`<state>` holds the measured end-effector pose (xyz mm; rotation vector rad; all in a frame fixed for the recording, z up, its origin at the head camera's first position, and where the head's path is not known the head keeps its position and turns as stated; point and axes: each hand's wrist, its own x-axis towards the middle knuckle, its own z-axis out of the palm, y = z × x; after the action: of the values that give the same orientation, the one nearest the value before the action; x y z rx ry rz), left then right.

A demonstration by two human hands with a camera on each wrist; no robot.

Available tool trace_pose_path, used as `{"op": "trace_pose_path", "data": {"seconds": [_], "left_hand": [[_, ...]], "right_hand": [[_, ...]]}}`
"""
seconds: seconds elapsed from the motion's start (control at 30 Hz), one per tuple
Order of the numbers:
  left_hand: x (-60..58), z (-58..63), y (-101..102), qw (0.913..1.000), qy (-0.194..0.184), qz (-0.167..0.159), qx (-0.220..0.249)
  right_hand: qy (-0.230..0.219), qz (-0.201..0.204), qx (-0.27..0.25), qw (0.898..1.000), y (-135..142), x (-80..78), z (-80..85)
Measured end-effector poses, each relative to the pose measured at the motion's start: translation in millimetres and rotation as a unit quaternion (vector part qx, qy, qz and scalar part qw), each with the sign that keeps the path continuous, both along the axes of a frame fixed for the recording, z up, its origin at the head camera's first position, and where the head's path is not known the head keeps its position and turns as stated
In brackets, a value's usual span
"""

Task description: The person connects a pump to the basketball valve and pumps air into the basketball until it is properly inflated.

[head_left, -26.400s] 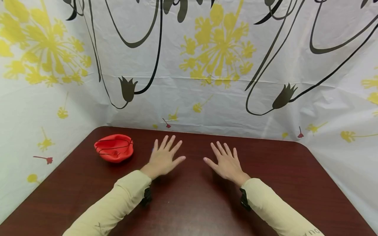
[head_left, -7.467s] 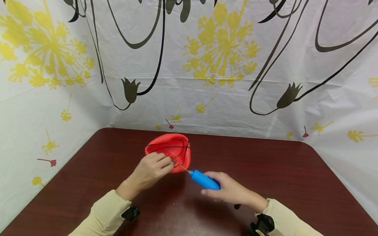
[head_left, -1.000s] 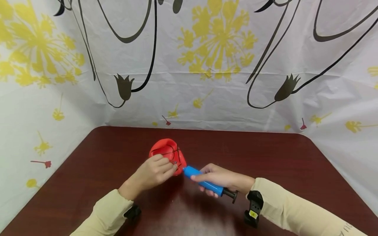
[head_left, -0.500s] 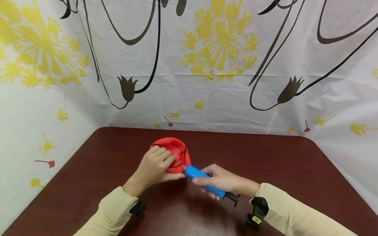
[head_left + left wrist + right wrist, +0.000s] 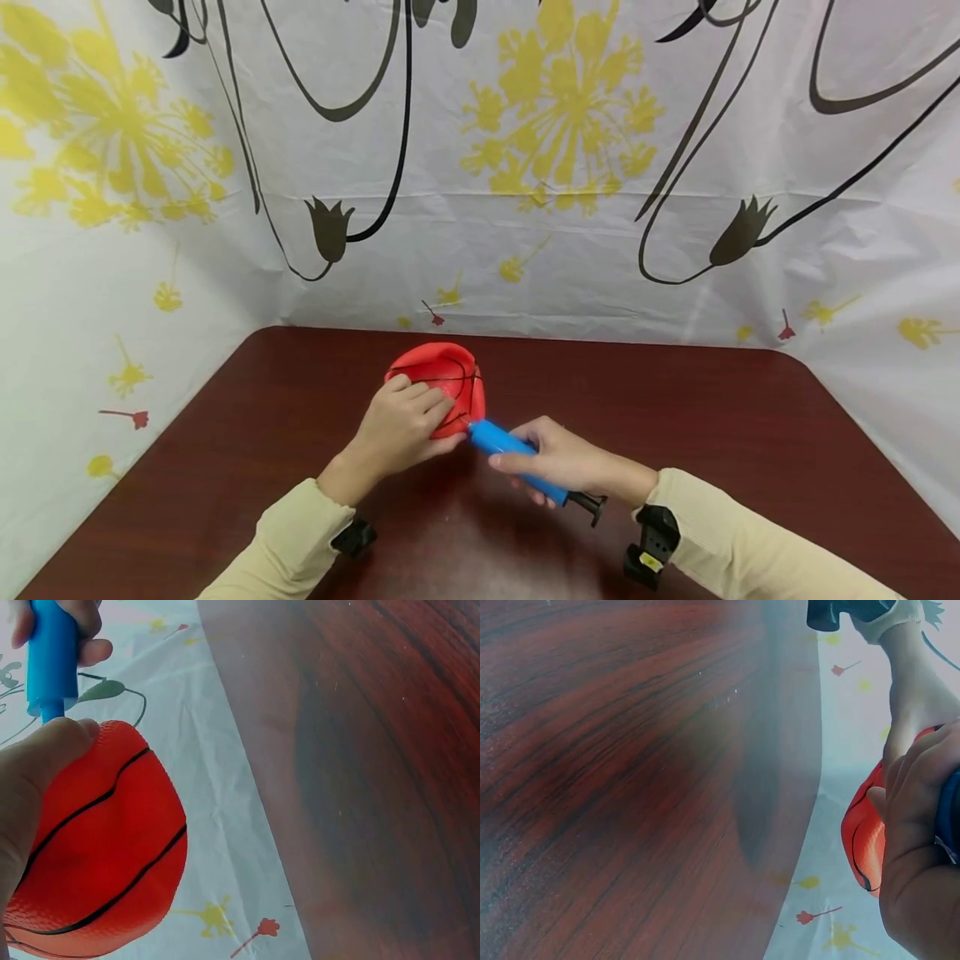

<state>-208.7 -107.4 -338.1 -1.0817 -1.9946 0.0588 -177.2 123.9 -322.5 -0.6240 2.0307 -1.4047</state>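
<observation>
A deflated red ball (image 5: 457, 383) with black lines, caved in on one side, is in my left hand (image 5: 401, 421). My left thumb lies along its near edge and the fingers curl over its hollow. My right hand (image 5: 566, 454) grips a blue hand pump (image 5: 525, 462), its black handle (image 5: 587, 504) pointing toward me on the right. The pump's tip end is right at the ball's edge; its needle is mostly hidden. In the left wrist view the ball (image 5: 112, 840) bulges smoothly below the pump (image 5: 52, 660). In the right wrist view my right hand (image 5: 922, 847) covers much of the ball.
Beneath both hands is a dark reddish-brown table (image 5: 675, 417) with rounded far corners. A white sheet (image 5: 450, 167) printed with yellow flowers and dark stems hangs behind and along the sides. Each wrist wears a black camera strap.
Earlier the ball lay at the far left beside open hands; later both hands held ball and pump, needle showing. In the last second my left hand shifted its grip on the ball, thumb moving to its near edge.
</observation>
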Motion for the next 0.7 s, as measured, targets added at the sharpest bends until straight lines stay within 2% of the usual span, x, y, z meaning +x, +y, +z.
{"op": "trace_pose_path", "data": {"seconds": [0.23, 0.33, 0.53, 0.7], "left_hand": [[-7.4, -3.6, -3.3, 0.9991, 0.008, -0.038, 0.017], [-9.1, -3.1, -4.6, 0.9987, -0.004, -0.047, 0.02], [-6.6, 3.2, -4.9, 0.9984, -0.054, -0.009, -0.014], [-4.8, 4.4, -6.4, 0.9972, -0.054, 0.027, -0.045]], "right_hand": [[-0.01, -0.001, 0.002, 1.0, 0.0, -0.8, -0.3], [-0.017, 0.002, 0.001, 1.0, 0.3, -0.3, -1.0], [-0.011, 0.001, 0.0, 1.0, 1.2, 1.5, -2.2], [-0.006, -0.003, 0.0, 1.0, 2.0, 1.5, -2.5]]}}
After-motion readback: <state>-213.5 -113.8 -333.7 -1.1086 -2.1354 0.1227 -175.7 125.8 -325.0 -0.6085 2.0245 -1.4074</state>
